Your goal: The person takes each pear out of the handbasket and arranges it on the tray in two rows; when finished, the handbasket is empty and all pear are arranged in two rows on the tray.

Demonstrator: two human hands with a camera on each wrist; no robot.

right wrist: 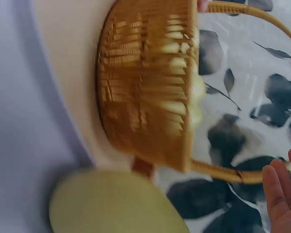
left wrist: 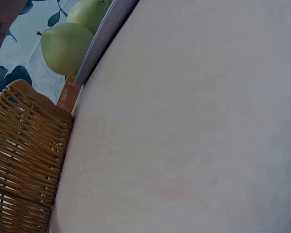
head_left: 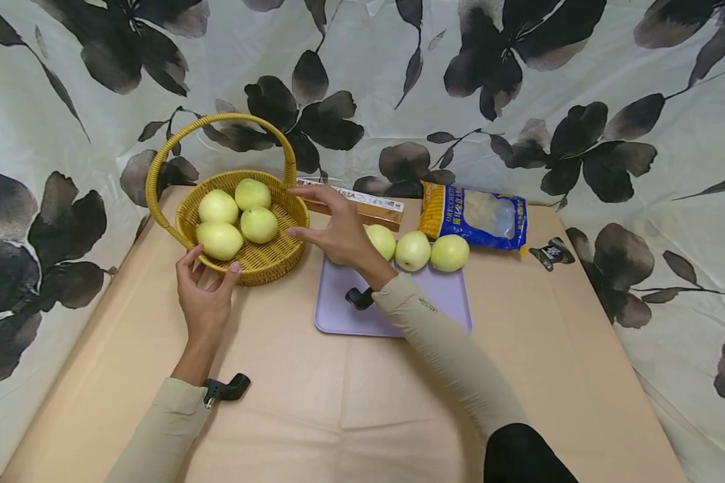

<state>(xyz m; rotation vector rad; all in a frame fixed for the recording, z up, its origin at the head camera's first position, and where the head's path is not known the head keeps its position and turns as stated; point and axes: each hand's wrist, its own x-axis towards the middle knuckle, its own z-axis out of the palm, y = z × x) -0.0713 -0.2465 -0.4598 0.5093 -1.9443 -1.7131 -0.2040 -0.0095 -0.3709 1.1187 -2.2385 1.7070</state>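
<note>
A yellow wicker basket with a tall hoop handle holds several round yellow-green fruits. My left hand touches its front-left rim, thumb and forefinger spread apart. One fingertip shows over the rim in the right wrist view. My right hand reaches across to the basket's right side, palm towards it, with nothing in its spread fingers. Under the right forearm lies a lilac tray, where more such fruits form a row along the back edge. The right hand and wrist partly hide that row.
Behind the tray lies a brown pasta box, with a blue-and-yellow orecchiette bag to its right. A small black wrapped packet is near the table's right edge. A flowered cloth hangs behind the table.
</note>
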